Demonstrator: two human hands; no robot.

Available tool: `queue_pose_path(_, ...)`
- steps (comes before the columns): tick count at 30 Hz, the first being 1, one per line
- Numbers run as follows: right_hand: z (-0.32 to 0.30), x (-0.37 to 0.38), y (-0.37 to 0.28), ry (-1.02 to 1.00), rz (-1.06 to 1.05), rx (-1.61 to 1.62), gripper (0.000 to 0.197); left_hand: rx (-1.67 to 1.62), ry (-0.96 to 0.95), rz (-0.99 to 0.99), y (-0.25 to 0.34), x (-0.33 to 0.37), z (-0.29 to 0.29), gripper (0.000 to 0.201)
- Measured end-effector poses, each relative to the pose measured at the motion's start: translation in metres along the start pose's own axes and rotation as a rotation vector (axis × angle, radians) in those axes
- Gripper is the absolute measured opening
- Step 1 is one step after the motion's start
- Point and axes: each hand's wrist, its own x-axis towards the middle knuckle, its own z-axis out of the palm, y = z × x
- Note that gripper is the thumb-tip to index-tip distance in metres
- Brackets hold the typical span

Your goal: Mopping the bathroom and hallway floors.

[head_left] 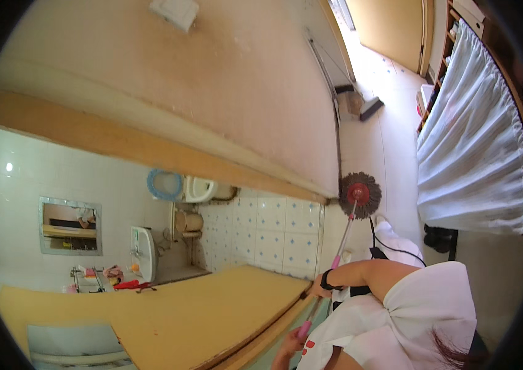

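Observation:
A mop (348, 233) with a pink and silver pole slants across the lower right of the head view. Its round grey-brown string head (370, 196), red at the centre, lies on the floor beside the wall corner at the bathroom doorway. My right hand (319, 287), with a black band on the wrist, is closed around the middle of the pole. Farther up, my left hand (291, 343) grips the pink end of the pole close to my body. A thin black cable (397, 250) loops past my legs.
A broom (371, 110) and a dustpan (350, 105) stand against the wall ahead. White curtain (465, 142) covers a shelf on the right, with dark shoes (438, 237) below. A yellow door (212, 308) stands open by the tiled bathroom, with toilet (200, 189) and sink (145, 254).

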Motion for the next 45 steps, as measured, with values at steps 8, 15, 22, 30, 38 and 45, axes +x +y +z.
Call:
queue_pose_path(8,0.025,-0.121,0.13,0.172,0.472,0.158,0.016,0.038,-0.13,0.091,0.168,0.103,0.089,0.038)
queue_pose_path(15,0.045,-0.194,0.171,0.357,0.902,0.089,0.023,0.111,-0.259,0.189,0.241,0.18,0.171,0.02)
queue_pose_path(22,0.049,-0.153,0.15,0.436,0.717,-0.037,0.018,0.239,-0.202,0.23,0.218,0.143,0.127,0.027)
queue_pose_path(30,0.0,-0.042,0.054,0.114,0.105,-0.035,0.038,0.434,-0.186,0.272,0.103,0.061,0.002,0.047)
queue_pose_path(38,-0.052,0.017,-0.049,0.236,-0.078,0.172,0.033,0.673,0.081,0.403,0.068,-0.045,-0.094,0.035)
queue_pose_path(45,-0.029,-0.009,0.028,0.32,-0.036,0.227,0.025,0.745,0.163,0.361,0.132,0.001,-0.053,0.032)
